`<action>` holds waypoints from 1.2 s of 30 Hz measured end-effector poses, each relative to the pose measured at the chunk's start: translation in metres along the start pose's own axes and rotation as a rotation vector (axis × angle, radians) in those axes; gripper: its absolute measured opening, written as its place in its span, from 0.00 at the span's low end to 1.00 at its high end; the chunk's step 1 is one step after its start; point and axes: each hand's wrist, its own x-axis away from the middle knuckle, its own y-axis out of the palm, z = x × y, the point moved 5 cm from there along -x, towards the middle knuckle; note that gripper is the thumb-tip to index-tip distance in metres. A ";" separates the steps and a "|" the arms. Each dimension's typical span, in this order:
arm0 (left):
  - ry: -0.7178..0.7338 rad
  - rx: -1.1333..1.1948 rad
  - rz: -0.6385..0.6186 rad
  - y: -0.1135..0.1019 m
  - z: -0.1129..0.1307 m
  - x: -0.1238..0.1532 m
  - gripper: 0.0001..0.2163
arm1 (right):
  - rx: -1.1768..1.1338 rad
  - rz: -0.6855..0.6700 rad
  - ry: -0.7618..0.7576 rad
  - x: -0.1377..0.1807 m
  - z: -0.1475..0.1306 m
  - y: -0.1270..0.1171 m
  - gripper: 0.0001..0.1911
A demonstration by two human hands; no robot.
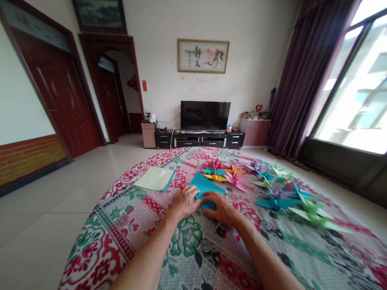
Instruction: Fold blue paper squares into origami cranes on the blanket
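A sheet of blue origami paper (208, 183) lies on the cloth-covered table, one corner pointing away from me and its near part lifted or folded over. My left hand (186, 201) grips its near left edge, fingers bent and pressed together. On the near right side, my right hand (220, 206) curls its fingers and thumb around the paper, with some blue showing between them. The two hands almost meet at the middle of the near edge. Exactly how the fold runs under the fingers is hidden.
A stack of pale green paper (153, 179), blue at its right edge, lies to the left. Several folded paper cranes (277, 199) in mixed colours stand on the right, with more cranes (215, 174) behind the blue sheet. A patterned tablecloth (127, 229) covers the round table.
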 end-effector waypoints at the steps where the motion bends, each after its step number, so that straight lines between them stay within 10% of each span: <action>1: -0.007 0.000 -0.006 0.001 -0.001 0.001 0.16 | 0.000 0.000 -0.004 0.000 0.000 0.000 0.17; 15: -0.123 -0.032 -0.145 0.003 -0.013 -0.001 0.19 | -0.002 0.023 -0.046 0.001 0.001 0.000 0.18; 36: -0.187 -0.005 -0.004 -0.009 -0.041 -0.030 0.08 | -0.006 0.021 -0.055 0.002 0.004 0.001 0.17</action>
